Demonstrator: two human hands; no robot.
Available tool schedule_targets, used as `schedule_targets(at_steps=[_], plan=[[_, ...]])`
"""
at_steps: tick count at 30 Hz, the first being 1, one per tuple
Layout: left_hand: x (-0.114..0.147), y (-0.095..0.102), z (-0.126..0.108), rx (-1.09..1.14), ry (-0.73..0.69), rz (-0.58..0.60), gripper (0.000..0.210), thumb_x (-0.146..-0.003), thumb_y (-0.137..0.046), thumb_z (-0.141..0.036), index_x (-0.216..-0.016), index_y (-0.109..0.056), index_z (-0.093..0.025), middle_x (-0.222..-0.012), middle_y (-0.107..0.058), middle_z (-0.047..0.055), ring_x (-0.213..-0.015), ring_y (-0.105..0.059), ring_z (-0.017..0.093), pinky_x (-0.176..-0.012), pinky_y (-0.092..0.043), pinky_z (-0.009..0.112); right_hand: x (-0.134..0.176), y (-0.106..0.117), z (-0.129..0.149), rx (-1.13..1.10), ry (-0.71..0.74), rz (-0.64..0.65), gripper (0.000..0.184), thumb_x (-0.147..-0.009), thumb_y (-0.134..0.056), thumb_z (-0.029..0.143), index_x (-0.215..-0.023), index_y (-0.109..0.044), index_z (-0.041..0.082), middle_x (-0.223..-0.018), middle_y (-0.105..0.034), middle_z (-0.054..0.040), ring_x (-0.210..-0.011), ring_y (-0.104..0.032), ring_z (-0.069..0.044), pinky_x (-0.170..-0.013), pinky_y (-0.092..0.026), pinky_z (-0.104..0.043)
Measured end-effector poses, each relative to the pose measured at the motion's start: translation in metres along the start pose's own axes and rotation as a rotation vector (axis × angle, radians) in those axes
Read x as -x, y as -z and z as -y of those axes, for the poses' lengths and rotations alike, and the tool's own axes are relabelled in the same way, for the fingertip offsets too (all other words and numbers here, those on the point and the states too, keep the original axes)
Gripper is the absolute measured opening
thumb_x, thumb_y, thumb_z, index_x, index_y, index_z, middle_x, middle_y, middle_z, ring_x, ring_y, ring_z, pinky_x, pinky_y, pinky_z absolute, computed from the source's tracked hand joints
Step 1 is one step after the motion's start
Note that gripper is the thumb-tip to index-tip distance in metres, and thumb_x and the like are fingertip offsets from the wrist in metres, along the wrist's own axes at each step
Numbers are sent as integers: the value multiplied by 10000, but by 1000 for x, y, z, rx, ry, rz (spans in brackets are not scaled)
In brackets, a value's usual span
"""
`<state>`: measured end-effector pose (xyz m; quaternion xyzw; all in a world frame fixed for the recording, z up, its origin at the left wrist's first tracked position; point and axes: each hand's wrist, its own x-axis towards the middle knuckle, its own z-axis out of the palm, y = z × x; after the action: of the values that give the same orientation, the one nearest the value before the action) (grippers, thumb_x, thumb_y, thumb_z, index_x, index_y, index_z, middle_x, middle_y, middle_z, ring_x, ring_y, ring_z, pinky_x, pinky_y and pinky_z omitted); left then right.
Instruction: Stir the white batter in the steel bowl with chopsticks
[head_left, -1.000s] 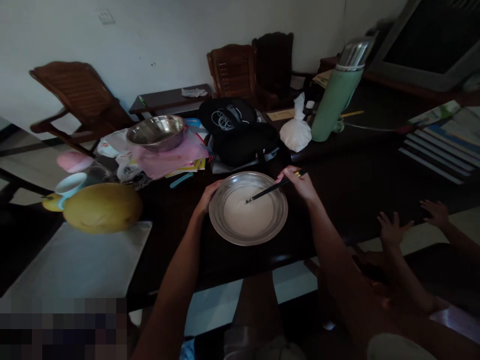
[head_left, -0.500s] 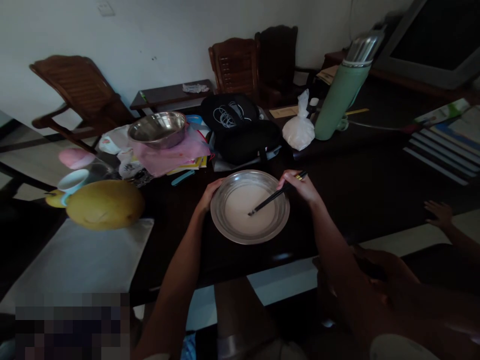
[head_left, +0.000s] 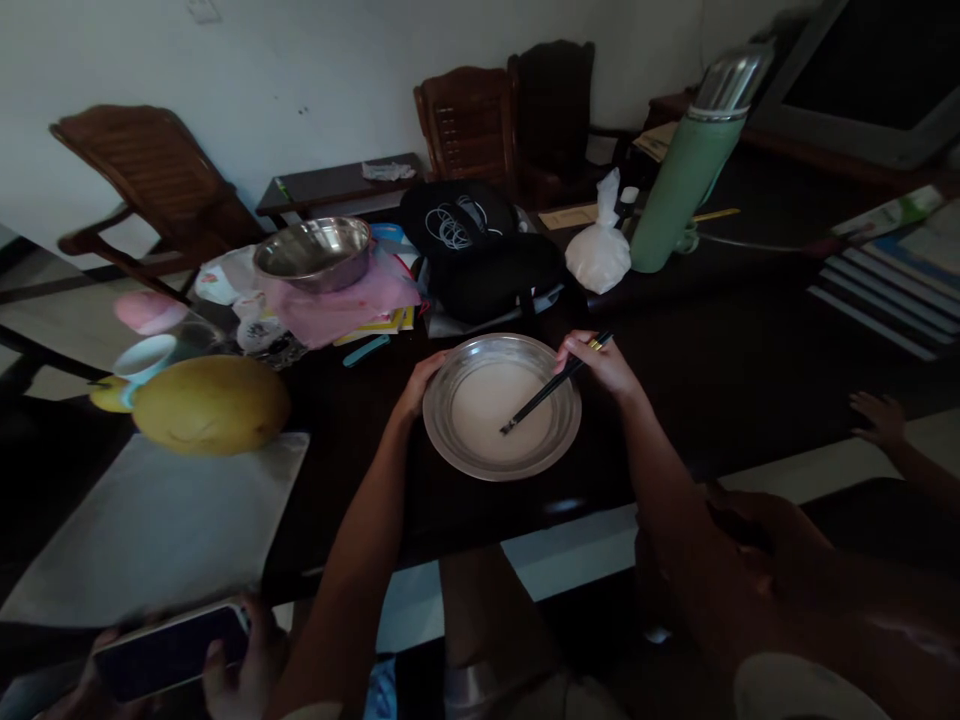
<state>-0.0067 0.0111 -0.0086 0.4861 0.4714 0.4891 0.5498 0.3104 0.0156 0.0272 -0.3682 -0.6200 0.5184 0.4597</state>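
A shallow metal bowl (head_left: 442, 446) stands on the dark table in front of me, with a smooth whitish liquid (head_left: 484, 408) in its bottom. My left hand (head_left: 421, 384) grips the bowl's left rim; its fingertips are partly hidden behind the edge. Over the right rim, my right hand (head_left: 602, 366) is closed around black chopsticks (head_left: 541, 395) with gold bands near the top. They slant down to the left, and their tips dip into the liquid.
A large yellow fruit (head_left: 214, 405) and a cup (head_left: 144, 357) lie left. Behind are a steel basin (head_left: 319, 255), black bag (head_left: 491, 275), tied bag of white powder (head_left: 598, 260) and green thermos (head_left: 679, 195). Another person's hands hold a phone (head_left: 172, 650); someone's hand (head_left: 879, 418) rests right.
The chopstick tips have shifted very slightly right in the liquid. My left hand stays on the bowl's rim. The view has tilted a little.
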Motion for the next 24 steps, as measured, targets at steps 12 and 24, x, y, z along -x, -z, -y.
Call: schedule_targets(at_steps=[12,24], plan=[[-1,3,-2,-31,24,3,427,-713,-653,-449,-976,-752,-126,-990,-751,83,-1043,-637,301,-941,-450,372,-2,3,-3,98,109,-88,414,-811,-640,590,-657,-712,213,-693,-710,-30,-706,-660,-173,-730,-508,-307],[1,1,-4,6,51,-2,440,-693,-679,-451,-993,-756,-140,-1033,-750,77,-1063,-634,297,-968,-440,373,-5,3,-4,114,131,-216,404,-830,-619,578,-658,-705,223,-689,-725,-19,-713,-663,-179,-764,-505,-314]])
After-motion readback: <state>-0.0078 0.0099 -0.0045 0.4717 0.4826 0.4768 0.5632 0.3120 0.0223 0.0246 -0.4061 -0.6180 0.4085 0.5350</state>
